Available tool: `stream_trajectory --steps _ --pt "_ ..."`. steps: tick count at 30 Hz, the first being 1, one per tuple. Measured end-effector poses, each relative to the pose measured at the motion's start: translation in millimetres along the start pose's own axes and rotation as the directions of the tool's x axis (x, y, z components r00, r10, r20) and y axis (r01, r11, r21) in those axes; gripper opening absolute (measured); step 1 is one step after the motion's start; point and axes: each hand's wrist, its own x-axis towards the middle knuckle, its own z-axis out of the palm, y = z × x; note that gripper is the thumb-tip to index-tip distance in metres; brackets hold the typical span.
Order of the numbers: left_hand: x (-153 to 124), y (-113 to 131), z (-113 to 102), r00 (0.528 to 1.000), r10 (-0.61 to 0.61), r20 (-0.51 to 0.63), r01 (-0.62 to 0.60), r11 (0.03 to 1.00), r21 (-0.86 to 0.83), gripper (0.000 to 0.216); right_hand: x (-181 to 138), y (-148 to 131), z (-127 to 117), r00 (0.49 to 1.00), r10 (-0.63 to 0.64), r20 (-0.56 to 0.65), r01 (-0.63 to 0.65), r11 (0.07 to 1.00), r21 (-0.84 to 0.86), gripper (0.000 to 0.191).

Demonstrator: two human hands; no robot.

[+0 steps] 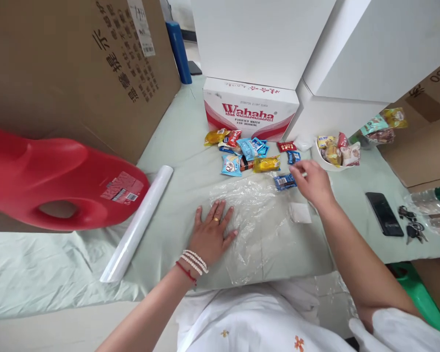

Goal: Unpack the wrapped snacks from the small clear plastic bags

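Observation:
My left hand (211, 231) lies flat with fingers spread on the left edge of a clear plastic sheet (264, 220) spread over the pale green cloth (176, 161). My right hand (313, 183) hovers at the sheet's far right corner, fingers curled, next to a blue snack packet (285, 181); a thin white thing seems pinched in its fingertips. Several small snack packets (247, 151) lie scattered just beyond the sheet. A small white square (299, 212) rests on the sheet near my right wrist.
A roll of plastic wrap (137, 222) lies to the left, beside a red jug (58, 183). A Wahaha carton (250, 110) stands behind the snacks. A white bowl (324, 162) of snacks, a black phone (384, 213) and keys (412, 227) sit at the right.

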Motion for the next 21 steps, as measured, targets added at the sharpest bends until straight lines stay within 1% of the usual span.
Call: stream_trajectory --steps 1,2,3,5,7,8,9,10,11,13,14,15,16,17,18,19,20,21 --pt "-1 0 -1 1.0 0.004 -0.005 -0.004 1.0 0.004 0.065 22 -13 6 0.998 -0.056 -0.006 0.056 0.998 -0.033 0.036" --pt "-1 1 -1 1.0 0.008 -0.008 -0.007 1.0 0.004 0.067 44 -27 16 0.996 -0.09 0.025 0.092 0.993 -0.069 0.038" --pt "-2 1 -2 1.0 0.012 -0.009 -0.012 1.0 0.001 0.069 65 -42 30 0.993 -0.096 0.073 0.104 0.988 -0.117 0.041" --pt "-2 0 -2 1.0 0.021 -0.004 -0.021 1.0 -0.012 0.072 101 -68 63 0.979 -0.028 0.203 0.075 0.971 -0.227 0.049" --pt "-1 -5 -3 1.0 0.025 0.018 -0.024 0.999 -0.023 0.074 124 -86 90 0.934 0.06 0.351 0.049 0.955 -0.292 0.056" --pt "0 -8 -3 0.999 0.025 0.037 -0.024 0.999 -0.026 0.074 130 -90 99 0.914 0.087 0.396 0.042 0.951 -0.307 0.056" --pt "1 -12 -4 0.998 0.023 0.063 -0.021 0.999 -0.027 0.075 134 -92 103 0.905 0.099 0.413 0.038 0.95 -0.311 0.054" --pt "3 -16 -6 0.996 0.021 0.091 -0.018 0.999 -0.029 0.076 135 -92 102 0.91 0.096 0.404 0.035 0.951 -0.306 0.052" --pt "5 -21 -8 0.993 0.018 0.119 -0.014 0.999 -0.032 0.077 134 -90 97 0.925 0.079 0.372 0.036 0.956 -0.292 0.05" --pt "10 -29 -13 0.986 0.01 0.169 -0.002 0.999 -0.048 0.079 125 -86 75 0.959 -0.01 0.283 0.079 0.969 -0.235 0.051" --pt "12 -33 -16 0.982 0.008 0.189 0.004 0.998 -0.06 0.08 117 -84 62 0.967 -0.085 0.242 0.134 0.972 -0.194 0.053" --pt "14 -36 -19 0.978 0.006 0.207 0.009 0.997 -0.074 0.081 107 -84 48 0.96 -0.178 0.216 0.212 0.966 -0.147 0.055" --pt "16 -38 -21 0.975 0.008 0.22 0.012 0.996 -0.09 0.082 94 -85 34 0.937 -0.28 0.208 0.304 0.948 -0.095 0.058" --pt "16 -39 -23 0.974 0.011 0.225 0.014 0.994 -0.106 0.082 78 -88 24 0.899 -0.379 0.221 0.397 0.917 -0.04 0.059" --pt "15 -40 -25 0.976 0.009 0.217 0.017 0.993 -0.119 0.081 60 -91 16 0.848 -0.467 0.253 0.479 0.878 0.015 0.059" --pt "13 -39 -27 0.982 0.0 0.189 0.024 0.992 -0.126 0.08 40 -94 12 0.793 -0.532 0.296 0.54 0.84 0.063 0.058" --pt "9 -36 -27 0.99 -0.015 0.14 0.033 0.991 -0.127 0.077 20 -97 12 0.742 -0.575 0.344 0.581 0.808 0.098 0.056" --pt "4 -33 -27 0.997 -0.03 0.072 0.039 0.991 -0.124 0.073 1 -99 15 0.702 -0.597 0.389 0.606 0.787 0.115 0.055"
